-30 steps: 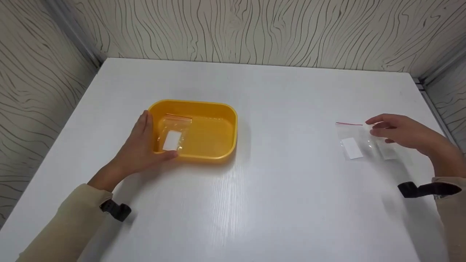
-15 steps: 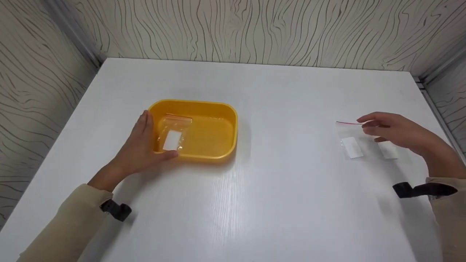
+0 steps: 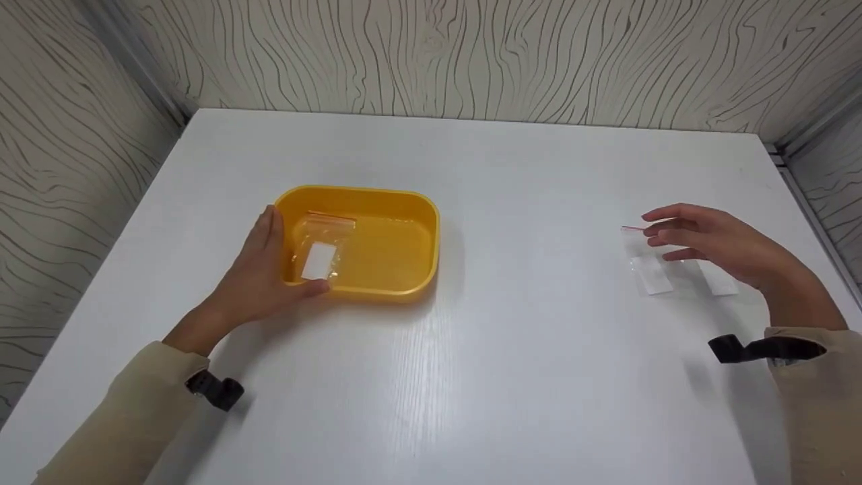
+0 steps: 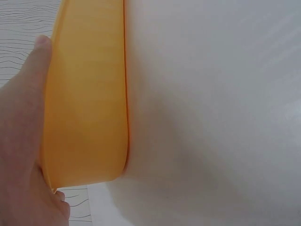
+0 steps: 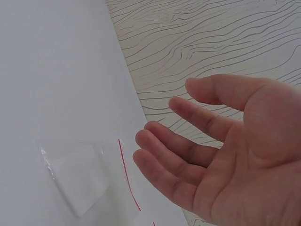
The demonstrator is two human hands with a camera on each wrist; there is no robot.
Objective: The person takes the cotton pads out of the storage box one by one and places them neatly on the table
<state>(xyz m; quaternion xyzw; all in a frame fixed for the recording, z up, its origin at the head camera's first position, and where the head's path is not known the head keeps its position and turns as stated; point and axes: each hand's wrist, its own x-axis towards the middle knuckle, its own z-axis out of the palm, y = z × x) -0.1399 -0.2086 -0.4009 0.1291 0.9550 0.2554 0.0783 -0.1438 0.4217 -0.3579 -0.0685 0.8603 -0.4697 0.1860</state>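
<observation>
At the left of the head view, my left hand (image 3: 246,286) holds the left end of a yellow plastic tray (image 3: 390,259). Its thumb lies at the front rim and its fingers along the left side. A clear zip bag (image 3: 320,259) with a white insert lies inside the tray. On the right, my right hand (image 3: 724,246) hovers over two similar bags, its fingers loosely bent and holding nothing. The nearer-to-centre bag (image 3: 652,277) has a red zip line, partly covered by the fingertips. Much of the other bag (image 3: 720,283) is hidden under the hand.
Both hands work over a white table (image 3: 525,377). A wall panel (image 3: 471,60) with a wood-grain pattern rises behind its far edge, with more such panels at both sides. A black strap device (image 3: 764,349) sits on the right wrist, another (image 3: 215,389) on the left.
My right hand has moved left, from over the right-hand bag toward the left-hand one. The left hand, the tray and all the bags have stayed in place.
</observation>
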